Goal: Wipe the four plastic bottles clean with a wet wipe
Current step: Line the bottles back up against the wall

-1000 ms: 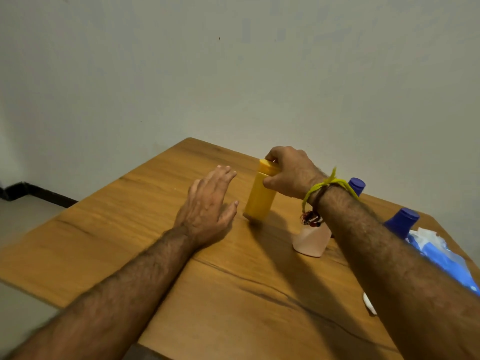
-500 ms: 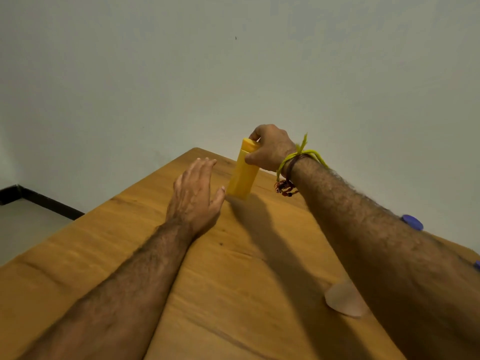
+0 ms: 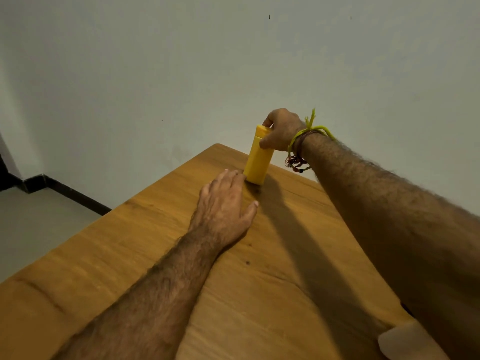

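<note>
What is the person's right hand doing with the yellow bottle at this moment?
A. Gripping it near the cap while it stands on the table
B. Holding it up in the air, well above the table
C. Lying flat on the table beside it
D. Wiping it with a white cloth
A: the right hand curls round the top of the yellow bottle, whose base sits on the table; the flat one is the left hand.

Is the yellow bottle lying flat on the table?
No, the yellow bottle stands on its base on the table, gripped near its cap by the right hand.
</note>
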